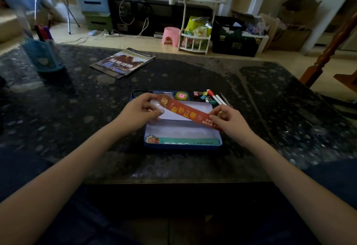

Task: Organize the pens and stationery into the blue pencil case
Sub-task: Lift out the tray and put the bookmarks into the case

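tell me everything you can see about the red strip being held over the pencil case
The red strip is a long, flat, thin card, like a bookmark or ruler, printed with yellow characters, a cartoon figure at its left end and small white text at its right end. It is held slanted above the open blue pencil case, left end farther away. The left hand pinches one end and the right hand the other. It looks unbent.

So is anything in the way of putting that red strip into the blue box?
Nothing visible: both hands, left hand and right hand, hold the red strip right above the open blue pencil case, whose tray beneath looks bare.
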